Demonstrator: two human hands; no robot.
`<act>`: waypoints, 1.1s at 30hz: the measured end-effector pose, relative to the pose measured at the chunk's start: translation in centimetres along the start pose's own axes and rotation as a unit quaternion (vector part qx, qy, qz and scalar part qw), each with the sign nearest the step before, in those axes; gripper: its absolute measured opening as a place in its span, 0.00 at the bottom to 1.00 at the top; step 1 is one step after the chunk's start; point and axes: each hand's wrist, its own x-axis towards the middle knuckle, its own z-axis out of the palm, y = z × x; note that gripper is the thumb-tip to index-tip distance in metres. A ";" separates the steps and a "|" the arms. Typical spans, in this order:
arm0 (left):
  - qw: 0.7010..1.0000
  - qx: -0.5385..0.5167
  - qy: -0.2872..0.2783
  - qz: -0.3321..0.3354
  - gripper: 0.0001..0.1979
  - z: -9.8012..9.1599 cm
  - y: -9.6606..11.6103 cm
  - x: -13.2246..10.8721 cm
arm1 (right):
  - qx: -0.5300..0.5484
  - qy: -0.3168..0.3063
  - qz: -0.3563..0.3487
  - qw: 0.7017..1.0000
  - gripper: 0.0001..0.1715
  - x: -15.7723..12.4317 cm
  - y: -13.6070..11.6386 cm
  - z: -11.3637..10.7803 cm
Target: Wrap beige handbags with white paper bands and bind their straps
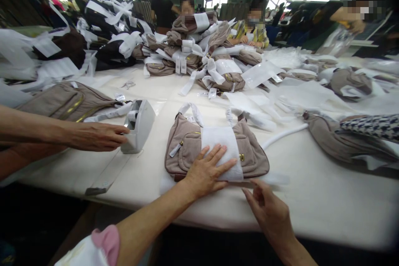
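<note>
The left hand [204, 170] lies flat and open, fingers spread, on the white wrap [222, 149] that bands the middle of one taupe bag [187, 147]. The right hand [268, 212] is just beside the bag's near right corner, fingers loosely curled with the fingertips at the lower edge of the wrap; it grips nothing that can be made out. The bag lies on the white tabletop [311, 191] close to the near edge, its two handles [193, 112] sheathed in white and pointing away.

To the left, a co-worker's hand [96, 136] reaches across from the left edge of the view and touches one grey tape dispenser [139, 124], fingers extended against its side. A second forearm lies below and behind it. Behind that dispenser lies one more taupe bag [67, 102] with gold zips.

To the right, another taupe bag [336, 141] lies flat with a patterned cloth [370, 126] on it. Farther back in the middle rises a heap of wrapped taupe bags [199, 50], too tangled to count. At the back left is a heap of dark bags [106, 29] with white strips. Two people [254, 25] sit beyond the middle heap, one stands behind them, and one more is at the far right.
</note>
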 end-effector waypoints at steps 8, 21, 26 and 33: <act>1.000 0.012 0.002 -0.001 0.37 0.3 0.0 0.0 | 0.007 -0.021 -0.304 0.953 0.18 3.8 3.9 0.9; 1.000 0.006 -0.016 0.010 0.35 0.8 -0.5 0.2 | 0.098 -0.067 -0.263 0.957 0.14 2.5 6.8 2.0; 1.000 0.009 -0.020 0.018 0.35 0.5 -0.8 0.0 | 0.107 -0.116 -0.331 0.930 0.15 4.1 7.4 1.2; 0.999 0.015 0.004 -0.035 0.28 -1.8 1.4 2.7 | 0.093 -0.073 -0.353 0.928 0.12 3.9 7.0 0.9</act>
